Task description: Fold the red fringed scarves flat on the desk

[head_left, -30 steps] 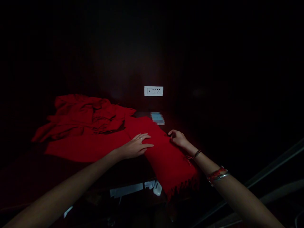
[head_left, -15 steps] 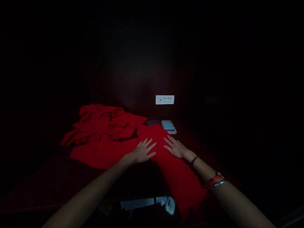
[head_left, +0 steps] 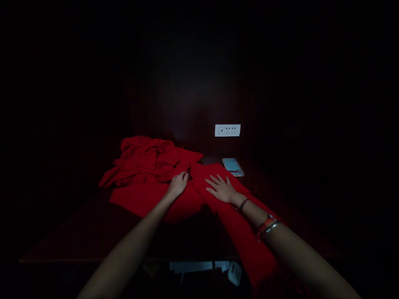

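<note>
A red scarf (head_left: 246, 232) with a fringed end lies bent on the dark table, one stretch reaching left and another hanging over the front edge. My right hand (head_left: 221, 189) rests flat on it, fingers spread. My left hand (head_left: 179, 183) is closed at the upper edge of the left stretch, fingers curled on the cloth; the fingertips are partly hidden. Behind that hand sits a crumpled heap of red fringed cloth (head_left: 143, 160).
A phone (head_left: 232, 166) lies beyond the scarf, below a white wall socket (head_left: 227, 130). Under the table's front edge (head_left: 77, 261), pale papers (head_left: 190, 266) and a white rounded object (head_left: 234, 273) show. The surroundings are very dark.
My left hand has gone from spread flat on the scarf to closed at its upper edge, moving left and up. The right hand stays flat. The view has shifted slightly left.
</note>
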`<move>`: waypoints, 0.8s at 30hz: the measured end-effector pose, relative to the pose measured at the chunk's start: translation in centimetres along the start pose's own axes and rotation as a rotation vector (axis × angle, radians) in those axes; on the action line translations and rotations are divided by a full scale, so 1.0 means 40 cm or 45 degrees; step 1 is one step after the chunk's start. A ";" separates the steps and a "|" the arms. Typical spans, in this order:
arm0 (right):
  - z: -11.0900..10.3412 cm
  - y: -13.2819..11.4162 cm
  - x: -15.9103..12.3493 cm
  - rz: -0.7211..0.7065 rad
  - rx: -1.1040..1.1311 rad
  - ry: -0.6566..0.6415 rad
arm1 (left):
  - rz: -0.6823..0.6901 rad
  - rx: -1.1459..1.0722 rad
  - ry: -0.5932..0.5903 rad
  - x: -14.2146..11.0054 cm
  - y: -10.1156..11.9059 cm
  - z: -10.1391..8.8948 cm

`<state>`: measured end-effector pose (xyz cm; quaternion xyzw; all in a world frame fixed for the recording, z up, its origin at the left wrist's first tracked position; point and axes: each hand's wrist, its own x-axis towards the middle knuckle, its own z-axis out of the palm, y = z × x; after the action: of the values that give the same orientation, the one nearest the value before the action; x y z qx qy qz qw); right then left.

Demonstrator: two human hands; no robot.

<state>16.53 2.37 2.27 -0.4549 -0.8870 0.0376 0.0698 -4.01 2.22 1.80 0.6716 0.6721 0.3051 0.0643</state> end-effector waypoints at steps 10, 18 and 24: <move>0.015 0.018 -0.033 -0.075 -0.036 0.021 | -0.103 -0.077 -0.078 0.189 0.041 0.084; 0.008 0.023 -0.029 -0.079 0.005 0.070 | 0.136 0.224 0.047 0.169 0.075 0.075; -0.041 0.079 0.061 0.137 -0.028 0.179 | 0.257 0.406 -0.562 0.194 0.103 0.153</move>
<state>17.92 6.19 3.69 -0.5042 -0.8545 -0.0005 0.1248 1.88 11.16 1.43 0.7869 0.6110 0.0468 0.0719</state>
